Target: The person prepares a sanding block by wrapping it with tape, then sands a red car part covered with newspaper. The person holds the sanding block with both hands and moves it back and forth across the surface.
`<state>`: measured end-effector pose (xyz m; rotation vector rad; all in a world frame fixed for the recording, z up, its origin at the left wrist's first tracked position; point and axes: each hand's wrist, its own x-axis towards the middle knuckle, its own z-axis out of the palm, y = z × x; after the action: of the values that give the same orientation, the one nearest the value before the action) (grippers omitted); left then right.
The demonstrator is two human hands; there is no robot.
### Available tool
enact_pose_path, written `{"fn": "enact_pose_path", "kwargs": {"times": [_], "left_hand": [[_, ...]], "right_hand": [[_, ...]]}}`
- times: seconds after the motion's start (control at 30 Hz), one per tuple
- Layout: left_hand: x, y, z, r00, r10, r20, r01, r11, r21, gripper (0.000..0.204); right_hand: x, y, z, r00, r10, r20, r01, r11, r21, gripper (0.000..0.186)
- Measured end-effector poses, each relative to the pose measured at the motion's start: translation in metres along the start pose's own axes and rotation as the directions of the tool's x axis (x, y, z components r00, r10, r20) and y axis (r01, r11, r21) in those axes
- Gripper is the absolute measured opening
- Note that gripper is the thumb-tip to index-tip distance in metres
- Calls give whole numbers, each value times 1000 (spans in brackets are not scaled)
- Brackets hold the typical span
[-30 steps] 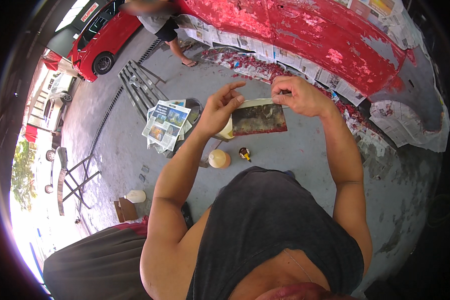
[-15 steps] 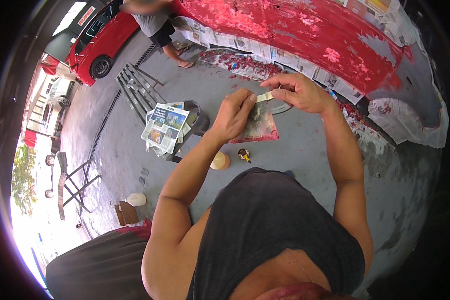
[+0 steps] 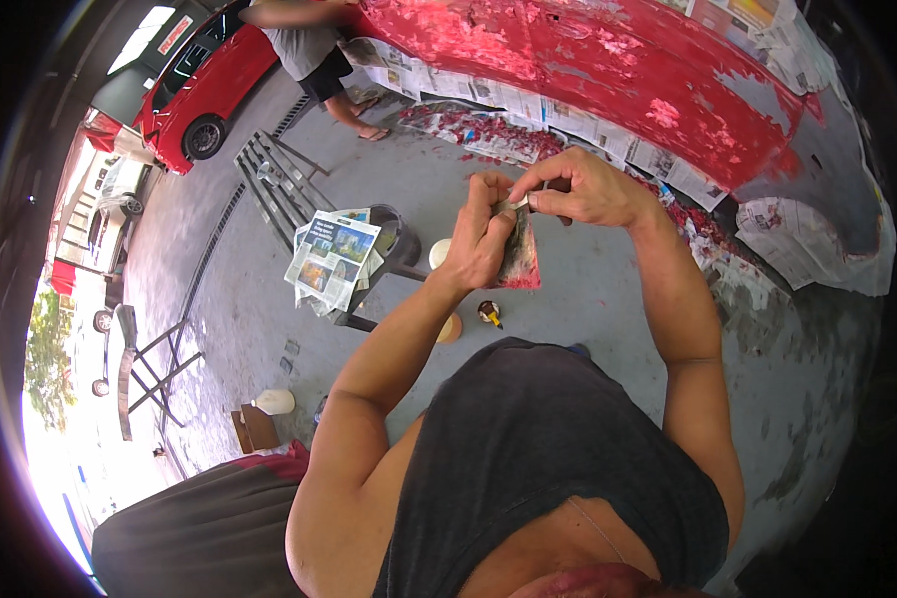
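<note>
Both hands are together in front of my chest, above the grey floor. My left hand (image 3: 481, 239) is closed around a grimy flat sheet (image 3: 521, 267) with red residue along its lower edge. My right hand (image 3: 596, 191) pinches a short pale strip (image 3: 517, 203), which looks like tape, at the sheet's top edge. Its fingertips nearly meet the left thumb. A dark rounded thing partly shows behind the right fingers; I cannot make out what it is.
A red car body (image 3: 658, 90) with peeling paint, newspaper-masked, stands ahead. Paint scraps (image 3: 488, 135) lie beneath it. A slatted bench (image 3: 269, 189), newspapers (image 3: 334, 254), a bucket (image 3: 401, 239) and a small yellow-nozzled container (image 3: 489, 313) are around. Another person (image 3: 309, 65) stands far left.
The right hand has drawn closer to the left, and the pale strip shows shorter between them. The sheet has turned narrower to view. A ring-shaped outline below the right hand no longer shows.
</note>
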<state>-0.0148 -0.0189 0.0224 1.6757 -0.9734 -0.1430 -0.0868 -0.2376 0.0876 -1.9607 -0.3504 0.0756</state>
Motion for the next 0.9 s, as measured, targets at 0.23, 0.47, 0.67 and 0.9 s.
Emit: {"fn": "enact_pose_path", "kwargs": {"times": [0.23, 0.47, 0.67, 0.9], "left_hand": [[4, 14, -10, 981, 193, 37, -180, 808, 561, 61], [11, 6, -5, 977, -215, -7, 184, 821, 541, 29], [4, -14, -16, 980, -158, -119, 194, 891, 410, 25], [-10, -11, -17, 960, -209, -185, 265, 890, 372, 26]], "right_hand": [[21, 23, 14, 972, -40, -233, 3, 988, -156, 28], [35, 25, 40, 957, -74, -280, -25, 942, -334, 34], [17, 15, 32, 994, 19, -106, -31, 993, -112, 64], [13, 21, 22, 975, -107, -196, -5, 868, -497, 63]]}}
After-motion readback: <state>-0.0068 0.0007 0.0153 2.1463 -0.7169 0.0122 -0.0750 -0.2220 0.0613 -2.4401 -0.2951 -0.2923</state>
